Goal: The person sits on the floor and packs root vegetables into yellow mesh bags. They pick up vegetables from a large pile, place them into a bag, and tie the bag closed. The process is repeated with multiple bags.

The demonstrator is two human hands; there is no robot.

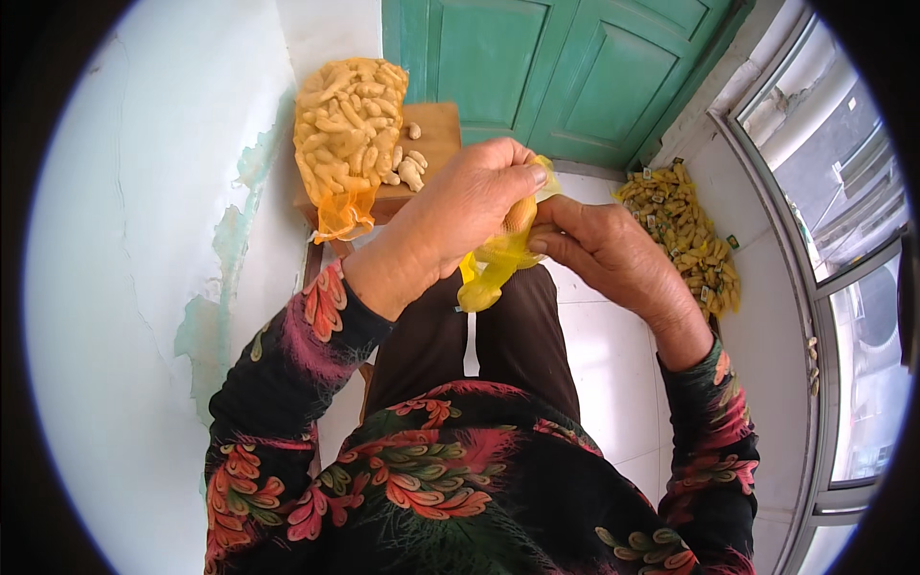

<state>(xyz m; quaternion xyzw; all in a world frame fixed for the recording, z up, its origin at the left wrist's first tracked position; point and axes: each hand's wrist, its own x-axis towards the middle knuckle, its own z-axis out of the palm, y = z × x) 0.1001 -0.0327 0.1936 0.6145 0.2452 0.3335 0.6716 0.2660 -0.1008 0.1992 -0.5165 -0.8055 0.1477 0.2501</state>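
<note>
A small yellow mesh bag (496, 267) hangs between my hands above my knees, with a ginger piece showing in its lower end. My left hand (471, 201) grips the bag's upper part between thumb and fingers. On the other side, my right hand (607, 248) pinches the mesh with thumb and forefinger. Beyond my left forearm, a large orange mesh sack (348, 129) full of ginger stands on a wooden stool (435, 123). Loose ginger pieces (410, 172) lie beside the sack on the stool.
A heap of yellow mesh bags of ginger (679, 223) lies at the right, by the wall below the window. A green panelled door (496, 65) stands ahead. Peeling wall (208, 316) runs along the left, and white floor tiles (618, 366) show beside my legs.
</note>
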